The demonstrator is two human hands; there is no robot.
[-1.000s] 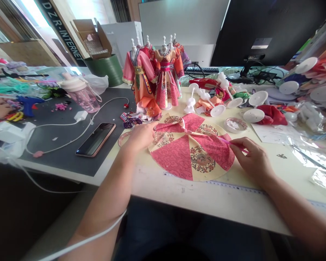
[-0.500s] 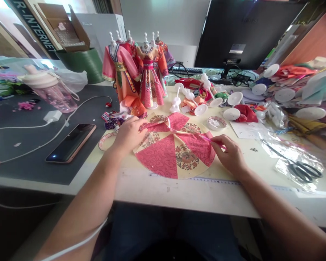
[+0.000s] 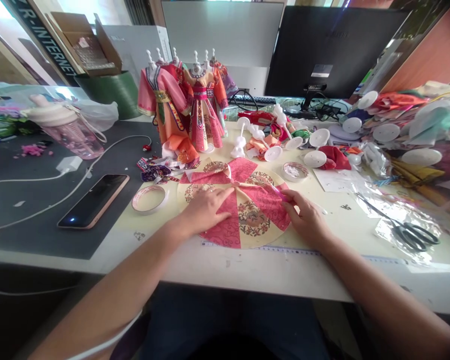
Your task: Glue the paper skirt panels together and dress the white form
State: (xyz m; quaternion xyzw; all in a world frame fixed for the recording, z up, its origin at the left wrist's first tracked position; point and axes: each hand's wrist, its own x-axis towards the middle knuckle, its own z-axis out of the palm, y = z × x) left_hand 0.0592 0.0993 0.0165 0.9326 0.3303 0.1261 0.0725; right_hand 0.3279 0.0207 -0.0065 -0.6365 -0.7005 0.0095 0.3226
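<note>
Moved inward from the cloth's left edge since the earlier head view, the left hand lies loosely spread on the round patchwork cloth, flat on the pale tabletop. The right hand pinches a slim pink tool at its right side. Likely light, soft, easily creased; best held by the rim

We cannot see the part of the round patterned fabric under the left hand, the pink tool's end inside the right hand, or the cloth heap beyond the right edge.
</note>
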